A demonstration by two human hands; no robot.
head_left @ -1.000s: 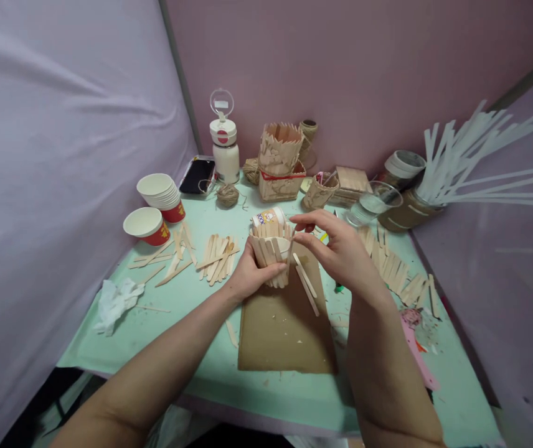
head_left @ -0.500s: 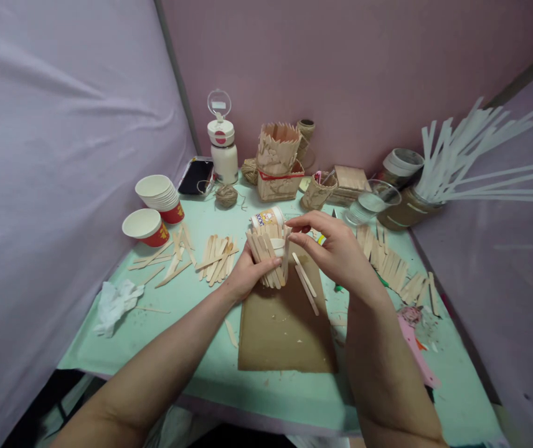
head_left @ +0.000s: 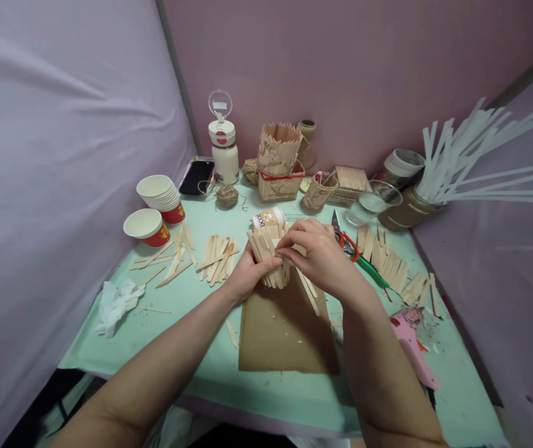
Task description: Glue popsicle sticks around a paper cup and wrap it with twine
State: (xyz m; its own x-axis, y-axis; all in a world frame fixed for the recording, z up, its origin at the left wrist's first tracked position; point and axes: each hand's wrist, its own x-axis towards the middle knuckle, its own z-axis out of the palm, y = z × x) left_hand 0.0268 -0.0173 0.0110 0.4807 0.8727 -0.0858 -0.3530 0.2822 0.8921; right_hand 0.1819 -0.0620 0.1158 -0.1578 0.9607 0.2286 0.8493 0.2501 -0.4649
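A paper cup covered with upright wooden craft sticks [head_left: 263,252] is held in my left hand [head_left: 249,274], fingers round its left side and thumb across its front. My right hand [head_left: 306,252] is at the cup's right front, with thumb and index finger pinched together close to its surface; whatever they pinch is too small to make out. Behind the stick-covered cup is a white printed cup [head_left: 266,218]. Two loose sticks [head_left: 309,291] lie on the brown board [head_left: 285,342], below my right hand.
Stick piles [head_left: 217,258] and red-and-white paper cups [head_left: 147,228] are at the left. Pruning shears [head_left: 364,264], cut sticks [head_left: 390,264] and a pink glue gun [head_left: 413,351] lie at the right. Along the back stand a bottle [head_left: 224,155], woven-looking containers [head_left: 279,152] and a water cup [head_left: 369,205].
My right hand has moved down and left from the cup's upper right rim to its front, and its fingers have come closer together. The shears are now uncovered. My left hand keeps its hold.
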